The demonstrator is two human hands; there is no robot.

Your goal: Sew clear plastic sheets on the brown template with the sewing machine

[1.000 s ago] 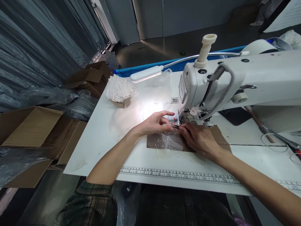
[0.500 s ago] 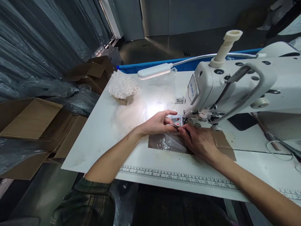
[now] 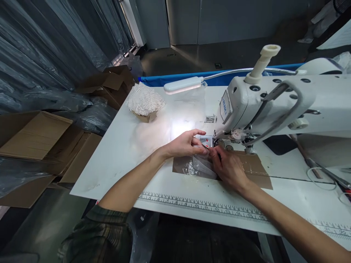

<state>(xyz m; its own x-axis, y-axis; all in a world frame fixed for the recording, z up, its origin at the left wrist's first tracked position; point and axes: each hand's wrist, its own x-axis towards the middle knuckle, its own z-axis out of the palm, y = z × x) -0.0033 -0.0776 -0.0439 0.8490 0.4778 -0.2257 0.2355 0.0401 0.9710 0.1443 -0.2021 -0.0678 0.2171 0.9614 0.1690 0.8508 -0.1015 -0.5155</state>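
In front of the needle area of a white sewing machine (image 3: 233,106), my two hands meet over thin sheer white fabric (image 3: 204,166). My left hand (image 3: 188,143) pinches the fabric's edge between thumb and a finger, its index finger stretched toward the machine. Close beside it, my right hand (image 3: 226,164) has its fingertips closed on the same edge. A small dark sliver shows between the fingertips; I cannot make out what it is. Beneath the fabric lies a brown sheet (image 3: 182,166) under clear tape. More sheer white fabric (image 3: 153,135) spreads to the left, brightly lit.
A stack of white lace pieces (image 3: 145,100) sits at the table's far left. A lamp (image 3: 183,85) on a bendable arm hangs over the table. A printed ruler (image 3: 197,204) runs along the front edge. Scissors (image 3: 331,173) lie at right; cardboard boxes (image 3: 35,135) stand left.
The view has shifted slightly. My right hand's fingers have moved a little at the fabric edge; my left hand keeps nearly the same pinch.
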